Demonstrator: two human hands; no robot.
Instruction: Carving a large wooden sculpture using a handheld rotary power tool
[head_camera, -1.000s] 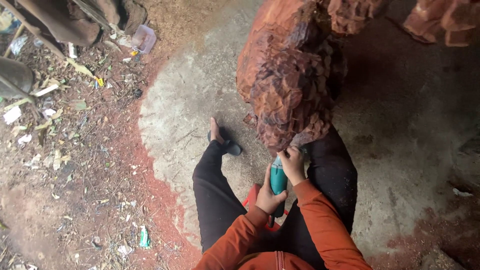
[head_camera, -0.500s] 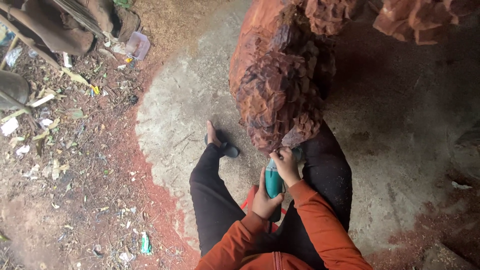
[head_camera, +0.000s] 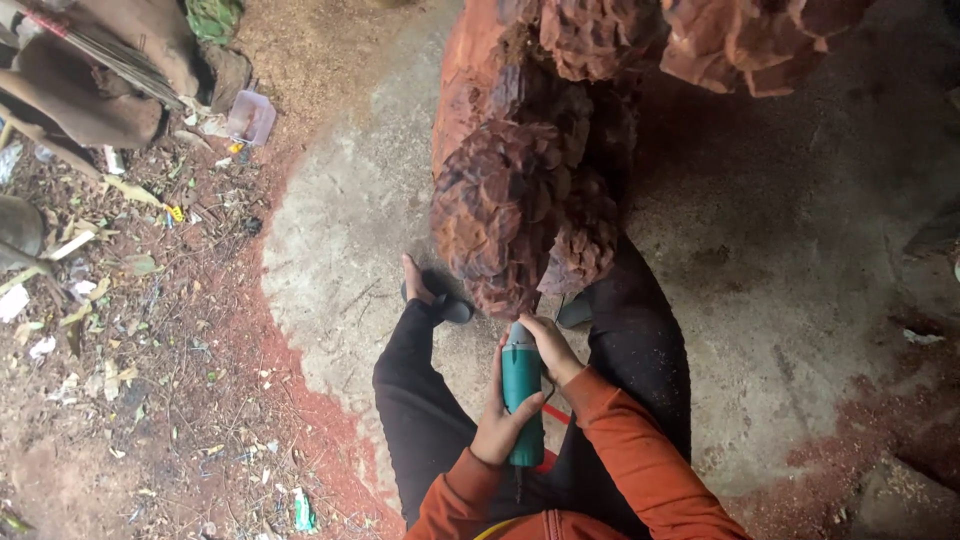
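1. Where the view begins, at the bottom edge, two orange sleeves are seen, cut off by the frame so that little of the body above them is shown.
2. A teal power tool is gripped lengthwise between black-trousered legs; its rear is wrapped by the left hand, fingers curled shut around the body.
3. The tool's front is clasped by the right hand, fingers closed over the head, so the working end is hidden and cannot be made out.
4. A red object is glimpsed under the tool, mostly covered by arms and legs; what it is cannot be told.
5. A bare foot in a dark sandal is set on the pale concrete floor, just beside the carving.
6. The tool's head is pressed against the lower tip of a large reddish wooden carving, textured with scale-like cuts; its upper parts are cut off by the top edge.
7. Red dust is spread along the edge of the concrete.
8. Farther left, a clear plastic container is lying among litter and leaves; its contents are too small to tell.
9. Brown sacking is piled in the far corner, partly out of frame.
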